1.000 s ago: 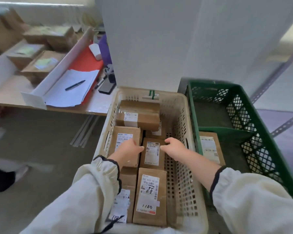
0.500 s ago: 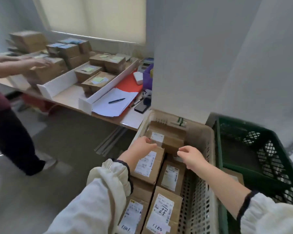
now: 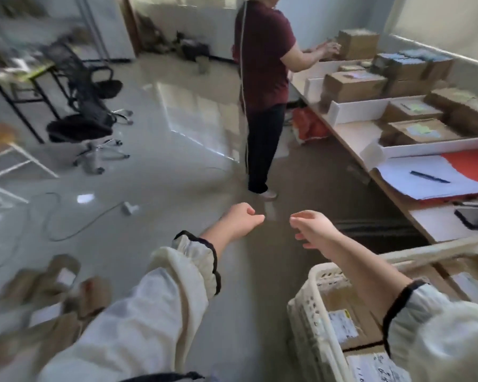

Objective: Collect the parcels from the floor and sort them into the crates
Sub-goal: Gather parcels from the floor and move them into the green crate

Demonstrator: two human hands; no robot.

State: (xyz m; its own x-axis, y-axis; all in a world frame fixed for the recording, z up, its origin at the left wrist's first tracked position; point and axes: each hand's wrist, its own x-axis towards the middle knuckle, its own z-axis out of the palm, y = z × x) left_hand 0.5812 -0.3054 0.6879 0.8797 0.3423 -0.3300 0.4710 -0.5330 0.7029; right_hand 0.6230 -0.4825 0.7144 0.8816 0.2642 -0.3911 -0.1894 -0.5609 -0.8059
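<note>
Nearest: beige crate (image 3: 319, 274), lower right, mesh walls, already holding labelled parcels (image 3: 340, 322) laid flat.

Left of the crate, across a strip of bare floor (image 3: 155, 175): loose floor parcels (image 3: 47, 288), brown cartons with white labels. They are heavily blurred, so the count and exact lie cannot be read. These are the ones not yet collected.

Beyond the crate's front rim, both hands hang in the air over the floor. Left hand (image 3: 242, 220): fingers loosely curled, nothing in it. Right hand (image 3: 313, 230): fingers slack and slightly apart, also empty. Neither touches the crate or a parcel.

Handling, as judged: small taped cardboard, stiff-walled, probably light; the tape may be slick. Best taken across the two long edges, or from beneath with a thumb on top. Contents are unknown, so set them down rather than drop them.

Farther from the crate: a cable (image 3: 64, 219) on the floor, a second person (image 3: 262, 64) standing at the table (image 3: 353, 133), and an office chair (image 3: 86, 111) far left.
</note>
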